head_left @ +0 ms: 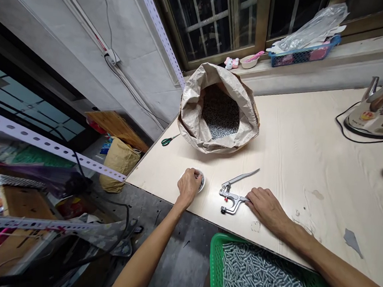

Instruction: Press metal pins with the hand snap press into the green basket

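1. Pale wall in the upper left, barred window across the top; beneath, a light wood-grain tabletop, smooth but stained toward the lower right.
2. Hand pliers flat on that tabletop, just right of the frame's centre and below the middle. Working head toward the left; handles spread in a V, opening rightward, upper one slanting to the upper right.
3. Right hand nearer, directly at the tool's right end, fingers closed over the lower handle; upper handle free, well clear of the fingertips.
4. Left hand left of the tool's head, a stretch of bare surface between. Fingers bent down into a small white cup; pinching a piece or merely touching, cannot tell.
5. Pliers in dull grey metal, with dark coil spring, red detail and C-shaped frame.
6. Above centre, a crumpled tan paper sack, mouth rolled wide, full of small shiny metal pieces.
7. At the bottom edge, a green perforated plastic basket, heaped with slim, cylindrical grey metal parts.
8. Left of the sack, green-handled scissors; far right, a polished steel kettle.
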`<state>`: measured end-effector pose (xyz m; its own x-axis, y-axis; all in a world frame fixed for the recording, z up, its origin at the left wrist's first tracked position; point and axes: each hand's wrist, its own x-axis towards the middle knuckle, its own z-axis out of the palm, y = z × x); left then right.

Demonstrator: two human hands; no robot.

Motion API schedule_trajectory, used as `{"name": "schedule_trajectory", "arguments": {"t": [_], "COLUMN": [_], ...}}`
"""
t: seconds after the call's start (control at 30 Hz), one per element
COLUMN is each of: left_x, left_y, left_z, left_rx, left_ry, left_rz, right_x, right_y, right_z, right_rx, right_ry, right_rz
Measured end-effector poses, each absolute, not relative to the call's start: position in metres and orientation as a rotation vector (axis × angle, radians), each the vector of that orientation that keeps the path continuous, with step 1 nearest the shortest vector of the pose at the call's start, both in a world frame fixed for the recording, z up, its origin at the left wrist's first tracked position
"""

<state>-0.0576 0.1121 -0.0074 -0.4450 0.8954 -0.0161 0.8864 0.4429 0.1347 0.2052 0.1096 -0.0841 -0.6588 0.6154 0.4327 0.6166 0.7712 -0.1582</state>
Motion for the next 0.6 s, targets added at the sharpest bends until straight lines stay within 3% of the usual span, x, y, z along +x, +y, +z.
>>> {"name": "schedule_trajectory", "arguments": {"t": [0.6], "left_x": [-0.053], "left_y": [0.121], "left_z": [-0.019], "left_rx": [1.68], "left_ry": [2.626], "left_rz": [0.235], "right_x": [0.203], "right_y": [0.11], "right_z": [-0.083], "right_rx": [-0.933], "right_ry": [-2.453], "right_rz": [0.008]}}
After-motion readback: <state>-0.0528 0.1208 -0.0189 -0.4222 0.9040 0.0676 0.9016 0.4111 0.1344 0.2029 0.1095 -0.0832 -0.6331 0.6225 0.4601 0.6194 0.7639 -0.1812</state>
